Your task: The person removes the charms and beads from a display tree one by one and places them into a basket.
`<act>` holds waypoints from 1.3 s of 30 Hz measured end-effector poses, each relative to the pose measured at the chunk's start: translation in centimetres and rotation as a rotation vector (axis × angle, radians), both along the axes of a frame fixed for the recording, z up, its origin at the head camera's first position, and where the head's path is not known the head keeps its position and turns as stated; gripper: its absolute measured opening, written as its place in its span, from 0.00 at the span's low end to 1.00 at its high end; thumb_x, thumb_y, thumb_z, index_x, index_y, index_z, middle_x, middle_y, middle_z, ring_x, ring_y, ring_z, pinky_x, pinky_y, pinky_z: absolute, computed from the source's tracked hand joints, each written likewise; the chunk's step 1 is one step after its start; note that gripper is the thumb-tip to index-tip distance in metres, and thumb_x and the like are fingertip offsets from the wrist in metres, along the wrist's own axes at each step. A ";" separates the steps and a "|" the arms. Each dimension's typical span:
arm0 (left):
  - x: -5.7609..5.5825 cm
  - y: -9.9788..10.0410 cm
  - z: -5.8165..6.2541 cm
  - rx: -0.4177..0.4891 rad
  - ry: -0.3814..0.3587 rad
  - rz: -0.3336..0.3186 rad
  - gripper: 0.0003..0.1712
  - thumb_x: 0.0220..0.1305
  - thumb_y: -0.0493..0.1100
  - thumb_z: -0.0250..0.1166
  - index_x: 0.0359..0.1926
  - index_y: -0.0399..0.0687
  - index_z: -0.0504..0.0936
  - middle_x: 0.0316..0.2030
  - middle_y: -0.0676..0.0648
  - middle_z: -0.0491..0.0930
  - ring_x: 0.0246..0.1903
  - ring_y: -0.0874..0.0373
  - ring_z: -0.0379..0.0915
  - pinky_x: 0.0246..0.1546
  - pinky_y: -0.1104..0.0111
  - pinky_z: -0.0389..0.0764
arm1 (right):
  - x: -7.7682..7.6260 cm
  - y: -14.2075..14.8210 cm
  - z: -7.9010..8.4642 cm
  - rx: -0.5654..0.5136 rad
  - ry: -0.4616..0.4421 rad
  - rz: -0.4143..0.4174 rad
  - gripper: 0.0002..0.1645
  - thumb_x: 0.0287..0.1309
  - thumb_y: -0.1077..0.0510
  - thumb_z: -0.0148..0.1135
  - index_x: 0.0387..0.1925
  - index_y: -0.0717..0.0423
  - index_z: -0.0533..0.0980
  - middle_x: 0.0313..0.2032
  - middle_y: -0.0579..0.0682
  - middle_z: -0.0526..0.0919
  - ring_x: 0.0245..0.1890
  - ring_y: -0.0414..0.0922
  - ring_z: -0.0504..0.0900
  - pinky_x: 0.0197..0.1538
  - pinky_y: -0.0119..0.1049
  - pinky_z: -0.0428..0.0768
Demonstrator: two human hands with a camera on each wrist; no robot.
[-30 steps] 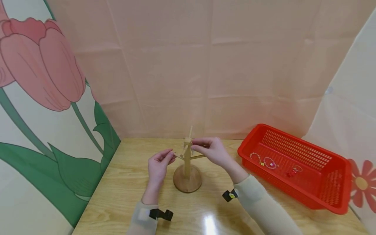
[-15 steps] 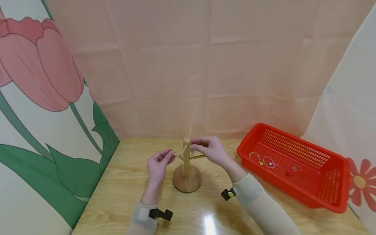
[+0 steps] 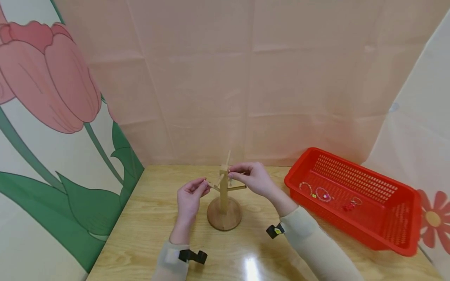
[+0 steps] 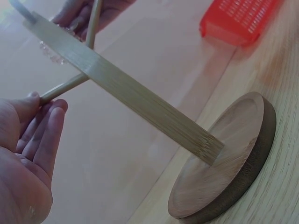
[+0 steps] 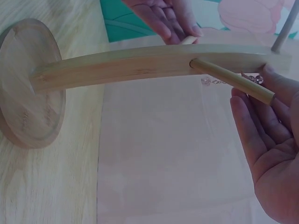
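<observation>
A wooden stand, with a flat post (image 3: 224, 199) on a round base (image 3: 228, 223) and thin pegs sticking out near the top, is upright on the table. My left hand (image 3: 190, 197) pinches the tip of its left peg (image 4: 65, 87) between thumb and finger. On the post's other side, my right hand (image 3: 254, 179) holds a bracelet of clear pinkish beads (image 4: 56, 57) close to the upper post. In the right wrist view, beads and a bit of chain (image 5: 217, 82) show behind the right peg (image 5: 233, 80); fingers and post hide the rest.
To the right stands a red plastic basket (image 3: 351, 168) with perforated walls. Inside it lie two beaded bracelets (image 3: 322, 194) and a small ring with a red charm (image 3: 350, 206). A pinkish sheet (image 3: 197, 97) hangs behind the wooden table (image 3: 151, 218).
My right hand has risen very slightly beside the post, so the right peg's tip shows more clearly. The left hand keeps its hold on the left peg.
</observation>
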State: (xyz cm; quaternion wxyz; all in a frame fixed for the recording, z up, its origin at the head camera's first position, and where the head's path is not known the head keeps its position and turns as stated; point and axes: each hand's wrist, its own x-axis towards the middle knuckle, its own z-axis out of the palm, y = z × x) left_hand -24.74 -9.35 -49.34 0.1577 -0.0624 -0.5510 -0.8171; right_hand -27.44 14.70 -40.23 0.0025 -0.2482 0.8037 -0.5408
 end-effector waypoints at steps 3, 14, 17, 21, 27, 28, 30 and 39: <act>-0.1 0.0 -0.2 -0.009 0.005 -0.001 0.14 0.70 0.24 0.68 0.51 0.13 0.80 0.36 0.43 0.91 0.33 0.59 0.90 0.41 0.66 0.94 | 0.1 0.1 0.1 0.000 -0.001 0.004 0.11 0.68 0.56 0.75 0.49 0.56 0.90 0.44 0.49 0.92 0.41 0.45 0.90 0.48 0.44 0.93; -0.1 0.0 -0.3 -0.012 0.000 0.001 0.16 0.70 0.26 0.69 0.52 0.13 0.80 0.37 0.41 0.91 0.34 0.58 0.90 0.41 0.65 0.94 | 0.1 0.1 0.1 0.003 0.004 0.009 0.11 0.68 0.56 0.75 0.49 0.55 0.90 0.44 0.49 0.92 0.41 0.45 0.90 0.46 0.37 0.93; -0.2 -0.1 -0.3 -0.015 0.007 0.004 0.14 0.71 0.26 0.68 0.52 0.14 0.81 0.36 0.42 0.91 0.34 0.58 0.90 0.41 0.65 0.94 | 0.0 0.0 0.0 0.001 0.002 0.008 0.11 0.69 0.55 0.75 0.49 0.55 0.90 0.44 0.49 0.92 0.42 0.45 0.91 0.46 0.36 0.93; -0.1 -0.1 -0.3 -0.012 0.015 0.010 0.12 0.70 0.26 0.69 0.50 0.18 0.84 0.35 0.44 0.91 0.33 0.58 0.90 0.40 0.65 0.94 | -0.1 -0.1 -0.2 -0.001 -0.002 0.003 0.12 0.69 0.55 0.75 0.49 0.55 0.90 0.44 0.49 0.92 0.41 0.45 0.91 0.44 0.35 0.92; -0.1 -0.2 -0.4 -0.009 0.024 0.008 0.08 0.70 0.26 0.70 0.47 0.26 0.88 0.35 0.45 0.91 0.33 0.57 0.90 0.40 0.65 0.94 | 0.0 -0.1 -0.3 -0.002 -0.001 0.000 0.12 0.69 0.54 0.75 0.49 0.55 0.90 0.44 0.49 0.92 0.40 0.45 0.91 0.40 0.40 0.93; -0.1 -0.2 -0.4 -0.009 0.026 0.008 0.08 0.70 0.26 0.70 0.48 0.25 0.87 0.35 0.45 0.91 0.33 0.57 0.90 0.40 0.65 0.94 | 0.0 -0.1 -0.3 -0.003 0.001 -0.001 0.11 0.70 0.54 0.74 0.49 0.55 0.90 0.44 0.49 0.92 0.40 0.45 0.91 0.39 0.40 0.93; -0.1 -0.2 -0.4 -0.013 0.030 0.007 0.10 0.70 0.26 0.70 0.48 0.21 0.86 0.35 0.44 0.91 0.33 0.58 0.90 0.40 0.65 0.94 | 0.0 -0.1 -0.3 -0.006 0.005 -0.002 0.11 0.70 0.55 0.74 0.49 0.55 0.90 0.44 0.50 0.92 0.39 0.45 0.90 0.38 0.38 0.92; -0.1 -0.1 -0.3 -0.014 0.022 0.000 0.15 0.71 0.26 0.68 0.52 0.13 0.80 0.35 0.45 0.91 0.34 0.59 0.90 0.41 0.65 0.94 | 0.0 -0.3 -0.4 -0.027 0.020 0.003 0.10 0.69 0.58 0.74 0.48 0.57 0.90 0.44 0.50 0.92 0.44 0.55 0.91 0.46 0.35 0.93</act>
